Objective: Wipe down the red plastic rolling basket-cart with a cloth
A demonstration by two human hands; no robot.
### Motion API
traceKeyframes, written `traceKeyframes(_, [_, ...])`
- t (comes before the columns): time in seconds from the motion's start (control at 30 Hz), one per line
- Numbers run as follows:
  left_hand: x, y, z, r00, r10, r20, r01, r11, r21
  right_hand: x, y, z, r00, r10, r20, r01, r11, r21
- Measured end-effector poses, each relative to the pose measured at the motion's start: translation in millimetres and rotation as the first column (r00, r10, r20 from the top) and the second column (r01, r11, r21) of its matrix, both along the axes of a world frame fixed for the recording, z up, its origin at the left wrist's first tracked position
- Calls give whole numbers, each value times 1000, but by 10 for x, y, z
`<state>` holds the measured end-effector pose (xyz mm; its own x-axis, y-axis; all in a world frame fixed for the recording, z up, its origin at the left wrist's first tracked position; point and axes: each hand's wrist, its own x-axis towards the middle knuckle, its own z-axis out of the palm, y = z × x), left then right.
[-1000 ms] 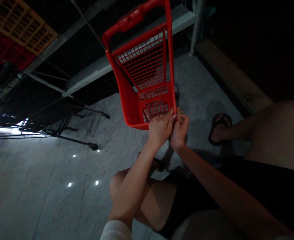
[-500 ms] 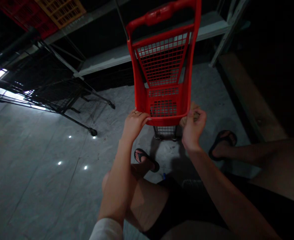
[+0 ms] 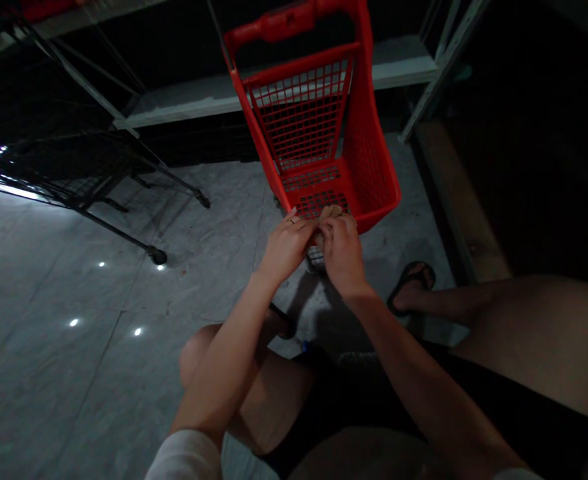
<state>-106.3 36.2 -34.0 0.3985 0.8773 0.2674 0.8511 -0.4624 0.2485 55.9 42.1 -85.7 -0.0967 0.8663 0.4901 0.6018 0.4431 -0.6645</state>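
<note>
In front of my knees stands a small red plastic shopping cart (image 3: 377,163) with grid walls, turned at an angle. My right hand (image 3: 343,252) has its fingers closed on a crumpled brown cloth (image 3: 330,213), pressed to the cart's near rim. Beside it, my left hand (image 3: 290,245), with a ring on one finger, is curled over the same rim at the near left corner. The fingertips of both hands almost meet around the cloth. Part of the rim is hidden beneath them.
A dark wire cart (image 3: 87,180) on casters stands to the left. Behind the red cart runs a pale metal shelf (image 3: 189,103). A wooden beam (image 3: 457,193) lies along the right side. My sandalled foot (image 3: 411,287) rests on the grey concrete floor (image 3: 84,373).
The red cart has swivelled, so its right side wall shows more. My right hand has brought the cloth leftward along the rim, close to my left hand. The view has shifted slightly.
</note>
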Motion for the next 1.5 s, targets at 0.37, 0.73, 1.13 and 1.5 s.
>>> traceKeyframes(0.37, [-308, 436, 78, 987, -129, -95, 131, 991, 20, 885, 604, -98, 972, -214, -93, 222, 972, 79])
traceKeyframes(0.73, [-199, 582, 44, 989, -147, -1, 147, 989, 16, 447, 576, 29, 974, 160, 161, -174, 982, 74])
traceKeyframes(1.13, [239, 802, 100, 997, 65, -33, -59, 985, 164, 1311, 1385, 236, 884, 449, 132, -439, 893, -96])
traceKeyframes(1.5, [687, 1529, 11, 988, 111, -103, -93, 982, 167, 1607, 2013, 17, 980, 197, -5, -197, 978, -75])
